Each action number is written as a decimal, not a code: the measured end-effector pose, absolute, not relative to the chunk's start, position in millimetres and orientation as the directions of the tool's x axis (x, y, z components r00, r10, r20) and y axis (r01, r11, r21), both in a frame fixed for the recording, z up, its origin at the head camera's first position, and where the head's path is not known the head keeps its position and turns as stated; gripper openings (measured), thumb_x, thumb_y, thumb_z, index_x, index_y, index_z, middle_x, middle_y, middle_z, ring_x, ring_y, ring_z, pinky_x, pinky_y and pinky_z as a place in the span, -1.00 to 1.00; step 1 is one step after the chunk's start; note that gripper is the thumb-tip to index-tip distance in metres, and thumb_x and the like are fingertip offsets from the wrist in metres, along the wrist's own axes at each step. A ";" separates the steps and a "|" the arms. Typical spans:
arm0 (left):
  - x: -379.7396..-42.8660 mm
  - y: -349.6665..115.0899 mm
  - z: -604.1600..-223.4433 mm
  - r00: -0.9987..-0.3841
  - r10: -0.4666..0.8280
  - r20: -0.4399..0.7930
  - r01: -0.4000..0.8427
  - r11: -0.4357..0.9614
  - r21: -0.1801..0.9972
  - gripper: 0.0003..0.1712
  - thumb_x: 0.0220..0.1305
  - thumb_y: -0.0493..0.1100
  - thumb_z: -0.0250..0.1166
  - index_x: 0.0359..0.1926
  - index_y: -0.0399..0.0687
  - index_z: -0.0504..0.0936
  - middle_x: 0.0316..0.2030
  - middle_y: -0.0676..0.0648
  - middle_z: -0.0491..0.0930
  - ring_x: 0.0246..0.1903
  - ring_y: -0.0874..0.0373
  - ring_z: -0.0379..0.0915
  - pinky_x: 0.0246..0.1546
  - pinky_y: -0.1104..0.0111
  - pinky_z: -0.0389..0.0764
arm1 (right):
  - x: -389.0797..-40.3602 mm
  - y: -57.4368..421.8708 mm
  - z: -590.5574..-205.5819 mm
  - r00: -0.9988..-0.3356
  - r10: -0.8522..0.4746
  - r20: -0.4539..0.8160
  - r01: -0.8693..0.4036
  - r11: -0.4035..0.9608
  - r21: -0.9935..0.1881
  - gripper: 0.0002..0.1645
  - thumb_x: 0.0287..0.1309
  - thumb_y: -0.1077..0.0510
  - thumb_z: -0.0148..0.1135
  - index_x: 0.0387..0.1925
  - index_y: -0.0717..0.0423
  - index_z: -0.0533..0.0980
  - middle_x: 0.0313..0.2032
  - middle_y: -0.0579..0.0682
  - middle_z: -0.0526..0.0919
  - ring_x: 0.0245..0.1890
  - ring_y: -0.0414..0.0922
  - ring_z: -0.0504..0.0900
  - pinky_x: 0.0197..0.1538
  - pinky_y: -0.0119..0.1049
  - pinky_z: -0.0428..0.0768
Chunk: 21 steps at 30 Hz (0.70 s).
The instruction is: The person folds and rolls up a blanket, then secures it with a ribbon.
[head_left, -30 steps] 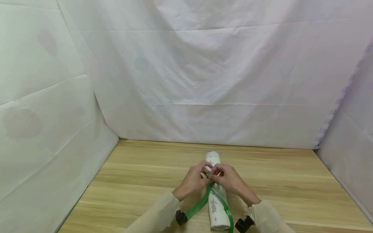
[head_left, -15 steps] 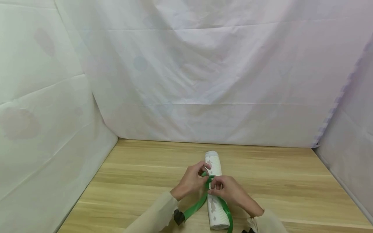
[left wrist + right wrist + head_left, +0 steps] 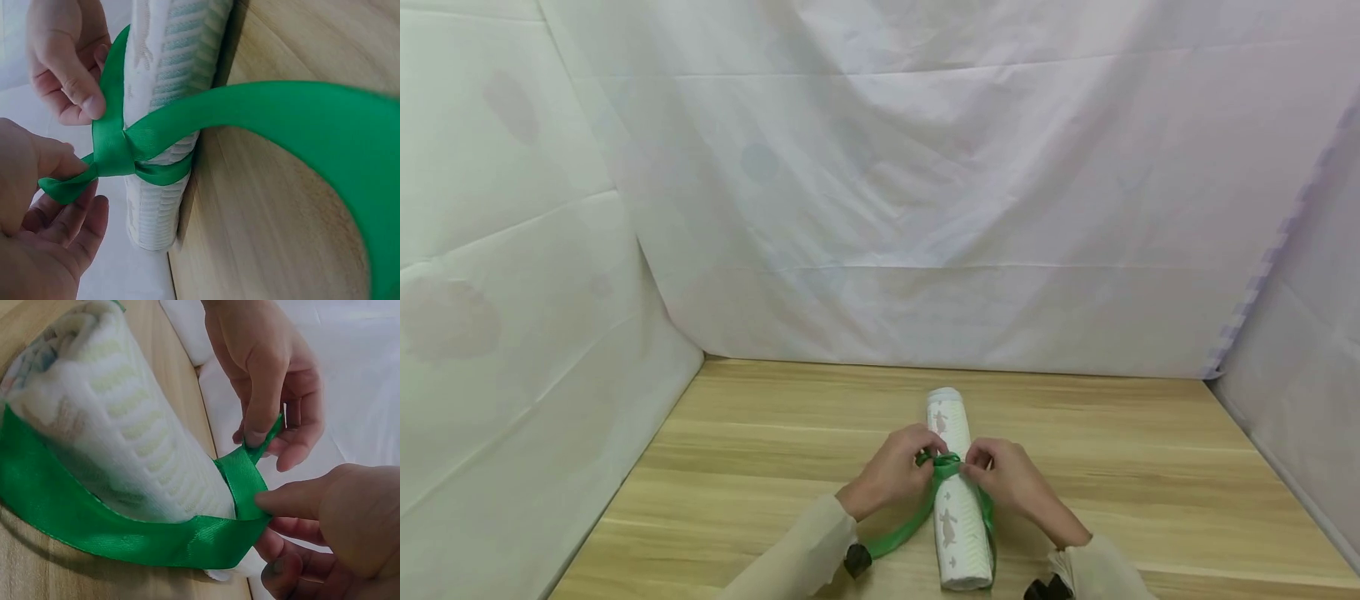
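Observation:
A rolled white towel (image 3: 955, 517) with grey rabbit prints lies lengthwise on the table, with a green ribbon (image 3: 112, 153) wrapped and knotted round its middle. On the left side of the knot, my left hand (image 3: 895, 468) pinches a short folded piece of ribbon between thumb and fingers. My right hand (image 3: 1011, 477), at the right side of the roll, pinches the ribbon near the knot; in the right wrist view its thumb (image 3: 290, 499) presses on the band. One long ribbon tail curves toward my left cuff, and another hangs down the roll's right side.
The wood-grain table (image 3: 775, 433) extends to both sides of the roll. White cloth (image 3: 887, 208) hangs behind it and at the left and right. Black wrist devices (image 3: 858, 560) sit at both cuffs, the left one beside the ribbon tail.
My right hand first dropped lower along the ribbon, then moved up and right, away from my left hand. A ribbon band and knot now show between the hands. The left hand has moved little.

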State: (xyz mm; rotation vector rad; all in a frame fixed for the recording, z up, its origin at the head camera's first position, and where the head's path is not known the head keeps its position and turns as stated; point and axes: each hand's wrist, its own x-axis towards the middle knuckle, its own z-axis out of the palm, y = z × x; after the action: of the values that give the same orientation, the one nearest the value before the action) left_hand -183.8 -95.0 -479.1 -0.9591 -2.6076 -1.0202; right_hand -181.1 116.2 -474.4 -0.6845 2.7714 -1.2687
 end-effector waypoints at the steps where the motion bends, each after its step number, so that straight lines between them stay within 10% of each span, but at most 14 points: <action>1: -182.8 -94.2 -478.5 -0.771 0.513 0.376 0.633 0.565 0.529 -0.76 0.19 -0.47 0.24 -0.18 -0.15 0.70 -0.27 -0.01 0.61 -0.29 0.35 0.45 -0.23 0.60 0.51 | -181.7 116.8 -474.7 -0.907 -0.390 0.158 -0.373 0.575 -0.728 -0.85 0.18 0.23 0.36 -0.46 0.06 0.56 -0.55 -0.16 0.51 -0.56 -0.28 0.39 -0.52 -0.43 0.40; 12: -179.9 -85.4 -479.7 -0.641 0.624 0.448 0.737 0.663 0.131 -0.84 0.19 -0.15 0.45 -0.20 -0.03 0.75 -0.32 0.08 0.61 -0.36 0.33 0.41 -0.34 0.63 0.37 | -184.7 117.4 -476.8 -0.902 -0.397 0.169 -0.382 0.552 -0.741 -0.85 0.20 0.28 0.32 -0.46 0.09 0.55 -0.55 -0.14 0.50 -0.58 -0.29 0.38 -0.53 -0.45 0.39; 21: -181.1 -86.0 -483.4 -0.605 0.633 0.484 0.735 0.677 0.034 -0.96 0.27 -0.15 0.38 -0.27 0.02 0.74 -0.36 0.11 0.59 -0.36 0.30 0.42 -0.32 0.53 0.42 | -186.1 119.4 -473.4 -0.908 -0.396 0.136 -0.354 0.554 -0.753 -0.88 0.21 0.22 0.33 -0.42 0.10 0.54 -0.54 -0.11 0.53 -0.57 -0.26 0.43 -0.54 -0.42 0.42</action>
State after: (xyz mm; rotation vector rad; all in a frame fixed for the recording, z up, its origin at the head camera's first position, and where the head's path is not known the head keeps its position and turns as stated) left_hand -181.1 -86.0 -483.4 -1.0633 -2.4540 -0.3186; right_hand -186.1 119.4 -473.4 -0.6584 2.7257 -1.3037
